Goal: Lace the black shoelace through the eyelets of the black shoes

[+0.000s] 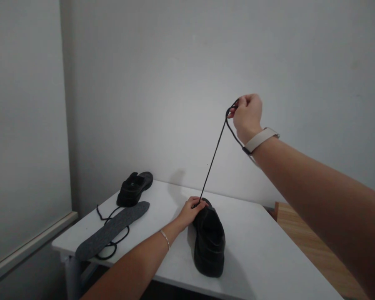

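Note:
A black shoe [209,243] lies on the white table [256,250], toe end away from me. My left hand [192,210] rests closed on the shoe's far end, fingers gripping it where the lace comes out. A black shoelace [213,160] runs taut from there up to my right hand [247,114], which is raised high in front of the wall and pinches the lace's end in a fist. A loop of lace hangs down to the pale watch strap on that wrist.
At the table's far left stands a second black shoe [134,189]. A grey insole [112,230] lies beside it over a loose black lace [111,250], near the left edge. A wooden surface [312,246] shows at the right, below the table.

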